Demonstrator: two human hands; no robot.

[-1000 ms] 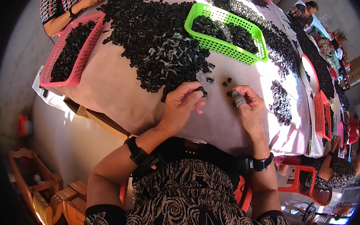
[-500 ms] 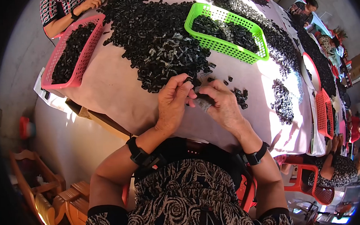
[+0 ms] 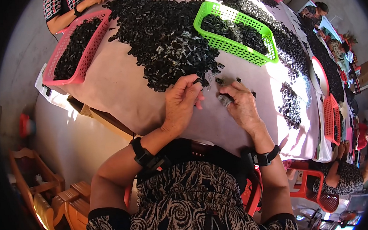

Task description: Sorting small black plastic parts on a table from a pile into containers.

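Note:
My left hand is closed, pinching a small black plastic part between thumb and fingertips. To its right, my right hand curls low over the cloth. Within its fingers sits a grey, ridged bundle that looks like metal coil springs; the palm side is hidden. A few loose springs lie between the hands. Loose black parts rest just beyond my right fingertips. Ahead of my left hand spreads a large heap of black parts, with silvery springs scattered on its near side.
A green basket of black parts stands beyond my right hand. At the left edge is a pink basket, also filled, near another person's arm. More parts lie in sunlight on the right. Other people sit farther along.
My right hand has moved right, away from my left hand, and now hovers over the loose parts with the springs still in it. The left hand keeps its pinch.

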